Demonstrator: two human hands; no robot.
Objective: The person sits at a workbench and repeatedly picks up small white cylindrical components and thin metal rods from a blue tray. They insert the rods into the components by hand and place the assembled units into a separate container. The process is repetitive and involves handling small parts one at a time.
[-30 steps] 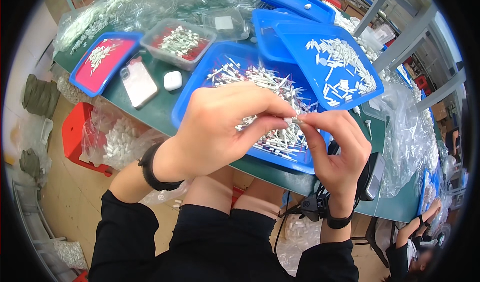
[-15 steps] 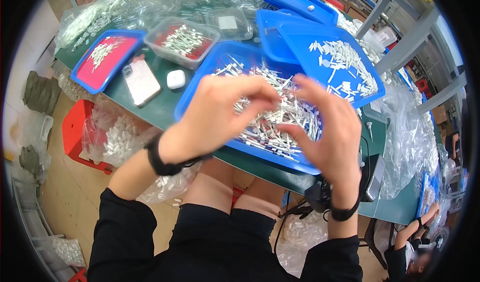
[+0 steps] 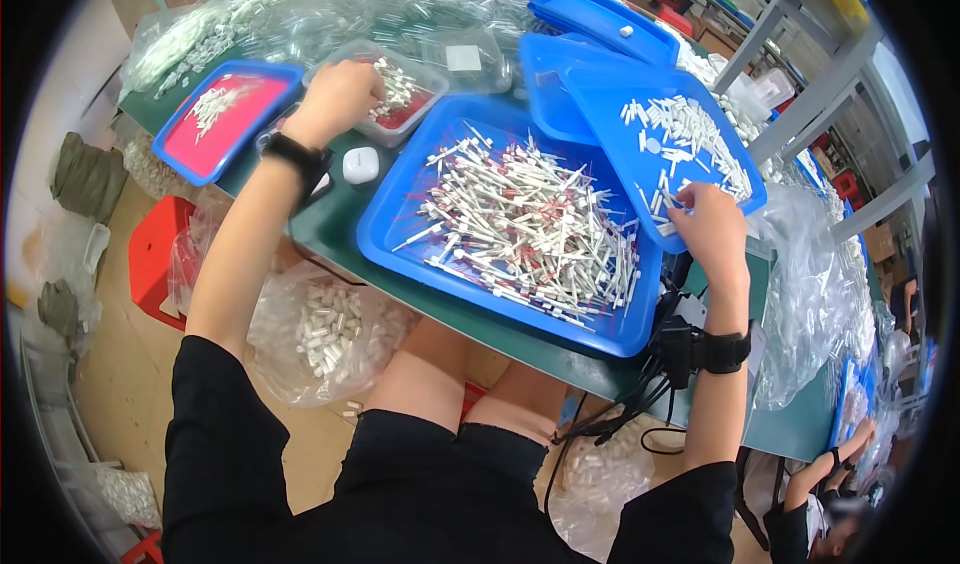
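My left hand (image 3: pixel 340 99) reaches over the clear plastic tub (image 3: pixel 432 86), its fingers curled together beside thin white sticks (image 3: pixel 392 84); whatever they hold is hidden. At the near corner of the tilted blue tray (image 3: pixel 620 149), my right hand (image 3: pixel 712 226) has thumb and fingers pinched at a small white tube (image 3: pixel 672 204). More short white tubes (image 3: pixel 690 129) lie scattered on that tray. Between my hands, a large blue tray (image 3: pixel 375 229) is heaped with white sticks (image 3: pixel 530 219), some showing red thin parts.
A blue tray with a pink base (image 3: pixel 185 144) stands at the left. Near it are a white case (image 3: pixel 360 165) and a partly covered phone. Clear plastic bags (image 3: pixel 370 19) crowd the back. Black cables (image 3: pixel 640 394) hang by my right wrist. A co-worker's arm (image 3: pixel 830 459) shows far right.
My hands have parted from above the large tray. The left has moved to the clear tub, the right to the tilted tray of tubes. The heaped sticks are now uncovered.
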